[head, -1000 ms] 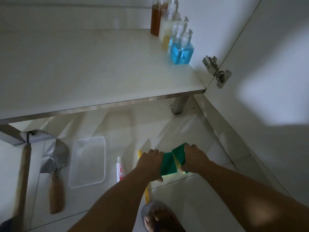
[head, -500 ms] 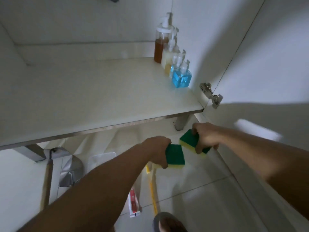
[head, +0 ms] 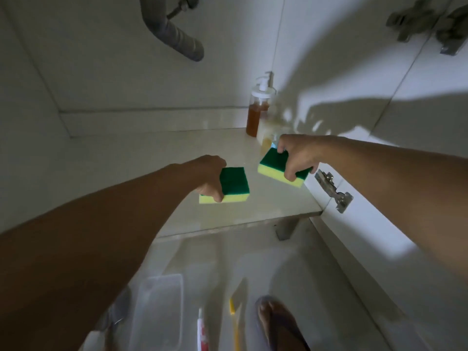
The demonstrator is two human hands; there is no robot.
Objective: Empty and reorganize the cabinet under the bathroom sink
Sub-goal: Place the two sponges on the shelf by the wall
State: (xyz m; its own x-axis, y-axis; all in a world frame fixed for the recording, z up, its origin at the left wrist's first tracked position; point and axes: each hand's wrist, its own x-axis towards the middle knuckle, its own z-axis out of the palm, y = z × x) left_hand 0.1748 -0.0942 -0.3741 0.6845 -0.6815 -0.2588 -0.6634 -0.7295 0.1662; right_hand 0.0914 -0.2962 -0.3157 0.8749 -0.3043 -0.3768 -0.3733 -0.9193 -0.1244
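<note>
Sponges, two of them, green scourer face up over a yellow foam layer, are held above the shelf (head: 152, 158) of the open cabinet. One sponge (head: 234, 182) is in the left hand (head: 209, 177), whose fingers curl round its near left end with a fingertip pressed on the yellow side; its long axis runs left to right, roughly along the shelf's front edge, and it lies about level, just inside that edge. The second sponge (head: 274, 164) is in the right hand (head: 297, 154), fingers over the far end and thumb on the near yellow side; it is tilted, its long axis running from far left down to near right, over the shelf's right side. The two sponges are near each other but apart. Whether either touches the shelf cannot be told. At the back right corner of the shelf stands a pump bottle (head: 258, 112) of amber liquid, with paler bottles in front of it partly hidden by the right hand. A grey drain pipe (head: 174, 34) curves above. On the floor below lie a clear tray (head: 159, 310), a small tube (head: 202, 333) and a yellow stick (head: 235, 325), beside a foot (head: 278, 323).
</note>
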